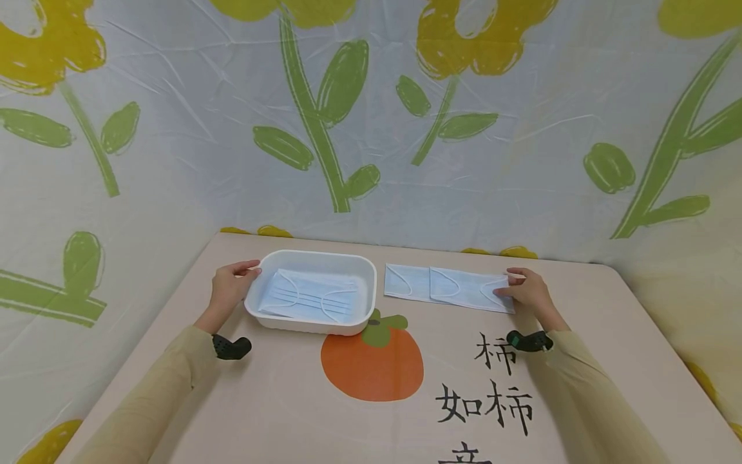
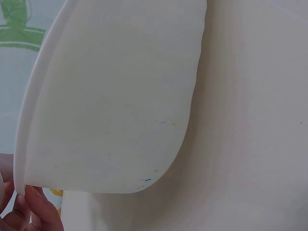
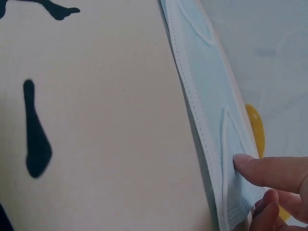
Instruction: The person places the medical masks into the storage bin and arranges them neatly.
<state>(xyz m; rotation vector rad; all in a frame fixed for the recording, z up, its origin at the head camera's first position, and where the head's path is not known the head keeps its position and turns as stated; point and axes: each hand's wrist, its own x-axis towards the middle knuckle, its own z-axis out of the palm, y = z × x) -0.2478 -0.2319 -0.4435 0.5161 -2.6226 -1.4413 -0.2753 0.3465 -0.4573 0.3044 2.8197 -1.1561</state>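
At the left, my left hand (image 1: 227, 288) pinches the rim of a white plastic basin (image 1: 315, 327); in the left wrist view the thumb and fingers meet at the rim's corner. Inside the basin lie pale blue face masks (image 1: 310, 300) with white ear loops; how many are stacked cannot be told. To the right of the basin, two more masks overlap on the table. My right hand (image 1: 530, 291) pinches the right end of the upper mask (image 1: 471, 288), thumb on top, as the right wrist view also shows. The other mask (image 1: 401, 280) lies partly under it.
The pale table (image 1: 278, 399) bears a printed orange persimmon (image 1: 371, 367) and black characters (image 1: 487, 406). A flower-patterned cloth (image 1: 232, 96) hangs along the table's back and sides. Black wrist devices (image 1: 232, 348) sit at both sleeves.
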